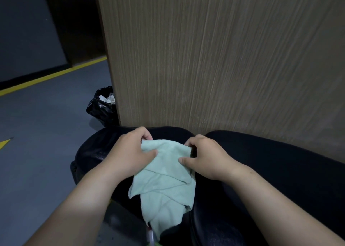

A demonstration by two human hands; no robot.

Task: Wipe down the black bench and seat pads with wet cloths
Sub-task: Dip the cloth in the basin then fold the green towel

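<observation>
A pale green cloth (166, 186) hangs in loose folds over the black bench. Its top edge is stretched between my two hands. My left hand (128, 152) pinches the cloth's upper left corner, thumb on top. My right hand (205, 156) grips the upper right corner. Under them lies a black seat pad (93, 150), and a second black seat pad (270, 161) sits to the right. A narrow gap between the two pads runs just behind my right hand. The cloth's lower end droops past the near edge of the bench.
A wood-grain panel (214, 59) rises directly behind the pads. A black rubbish bag (101, 107) with white scraps stands on the grey floor (37, 133) at the panel's left corner. Yellow floor lines (52, 75) run along the far left.
</observation>
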